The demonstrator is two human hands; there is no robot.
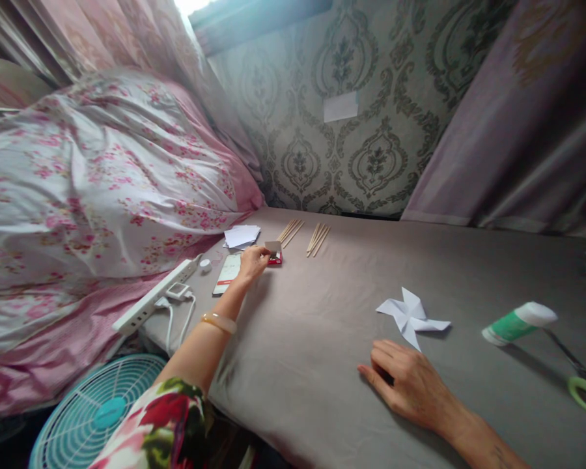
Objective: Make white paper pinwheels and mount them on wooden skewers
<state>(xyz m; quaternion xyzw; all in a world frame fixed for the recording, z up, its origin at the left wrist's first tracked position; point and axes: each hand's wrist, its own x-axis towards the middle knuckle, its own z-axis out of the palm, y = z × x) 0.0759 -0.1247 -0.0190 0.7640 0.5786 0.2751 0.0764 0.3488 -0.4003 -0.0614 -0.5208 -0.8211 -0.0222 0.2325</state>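
Note:
My left hand point(252, 262) reaches far across the grey surface point(322, 312) and its fingers close on a small red box point(274, 252). A bangle sits on that wrist. My right hand point(406, 381) lies flat on the surface near me, fingers stretched and holding nothing. Just beyond its fingertips lies a white folded paper pinwheel point(412, 316). Two bunches of thin wooden sticks point(317, 238) lie past the red box, and a small stack of white paper squares point(242, 236) lies to its left.
A phone point(227, 273), a small white cap point(205, 265) and a white power strip point(156, 296) with a charger lie at the left edge. A green-and-white glue tube point(519, 322) and green-handled scissors point(583, 383) lie right. A floral quilt point(92, 176) is piled left; a teal fan point(95, 413) stands below.

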